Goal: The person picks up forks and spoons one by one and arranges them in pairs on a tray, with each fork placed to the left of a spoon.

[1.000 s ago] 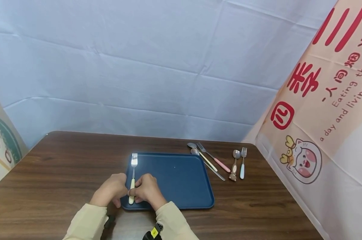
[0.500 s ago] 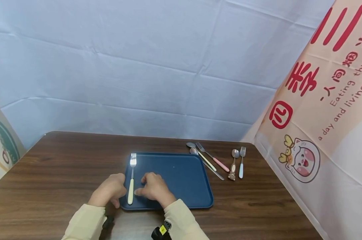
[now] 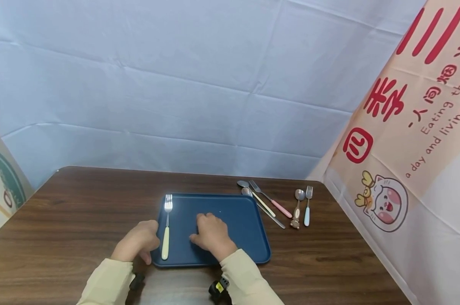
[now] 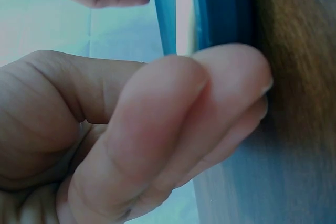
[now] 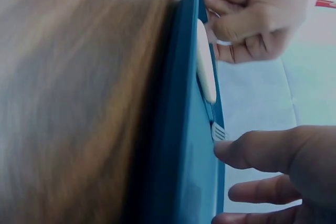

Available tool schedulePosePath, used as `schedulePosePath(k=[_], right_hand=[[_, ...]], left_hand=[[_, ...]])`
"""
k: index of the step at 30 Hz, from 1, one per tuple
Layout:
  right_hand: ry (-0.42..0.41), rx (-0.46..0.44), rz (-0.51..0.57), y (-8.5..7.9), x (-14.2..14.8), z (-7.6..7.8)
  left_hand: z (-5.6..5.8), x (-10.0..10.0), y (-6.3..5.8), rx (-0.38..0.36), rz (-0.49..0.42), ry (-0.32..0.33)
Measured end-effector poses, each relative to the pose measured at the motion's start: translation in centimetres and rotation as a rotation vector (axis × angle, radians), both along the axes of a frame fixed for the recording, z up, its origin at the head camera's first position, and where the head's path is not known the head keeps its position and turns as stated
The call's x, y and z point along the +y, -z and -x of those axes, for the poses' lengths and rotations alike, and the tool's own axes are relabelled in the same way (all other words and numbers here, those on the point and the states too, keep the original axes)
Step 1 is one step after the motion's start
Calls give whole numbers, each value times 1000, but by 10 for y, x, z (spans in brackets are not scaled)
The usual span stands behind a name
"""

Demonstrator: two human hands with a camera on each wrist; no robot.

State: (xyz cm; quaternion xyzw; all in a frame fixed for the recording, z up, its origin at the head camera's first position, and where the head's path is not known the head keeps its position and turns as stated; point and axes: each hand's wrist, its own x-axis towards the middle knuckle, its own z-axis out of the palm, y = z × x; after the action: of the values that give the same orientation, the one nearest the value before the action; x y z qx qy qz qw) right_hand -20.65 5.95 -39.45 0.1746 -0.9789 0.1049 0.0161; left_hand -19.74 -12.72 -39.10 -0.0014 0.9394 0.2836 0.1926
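Note:
A dark blue tray (image 3: pixel 235 231) lies on the brown wooden table. Along its left side rests a fork (image 3: pixel 165 241) with a cream handle, tines pointing away from me. My left hand (image 3: pixel 140 241) stays at the tray's left rim near the front corner, its fingers curled at the edge; the left wrist view has these fingers (image 4: pixel 157 114) right at the rim. My right hand (image 3: pixel 213 235) is over the middle of the tray, fingers loosely bent and holding nothing. In the right wrist view, its fingertips overlap the fork's tines.
Right of the tray lie crossed pieces of cutlery, among them a pink-handled fork (image 3: pixel 281 208) and a yellow-handled spoon (image 3: pixel 266 205). Farther right are a spoon with a brown bear handle (image 3: pixel 296 216) and a blue-handled fork (image 3: pixel 307 214). A pale cloth (image 3: pixel 199 97) hangs behind the table.
My right hand has let go of the cream-handled fork and moved right, over the tray's middle. The fork stays on the tray's left side. My left hand has barely moved.

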Motion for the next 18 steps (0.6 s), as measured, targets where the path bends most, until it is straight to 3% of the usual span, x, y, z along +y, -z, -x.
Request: schedulePosePath(k=[9,18], right_hand=[[21,-65,12,-3,28,8],[30,-75,10,-2,53,16]], left_hand=[[-2,-3,1,20,-59,6],[-4,1,1,24,-31,-9]])
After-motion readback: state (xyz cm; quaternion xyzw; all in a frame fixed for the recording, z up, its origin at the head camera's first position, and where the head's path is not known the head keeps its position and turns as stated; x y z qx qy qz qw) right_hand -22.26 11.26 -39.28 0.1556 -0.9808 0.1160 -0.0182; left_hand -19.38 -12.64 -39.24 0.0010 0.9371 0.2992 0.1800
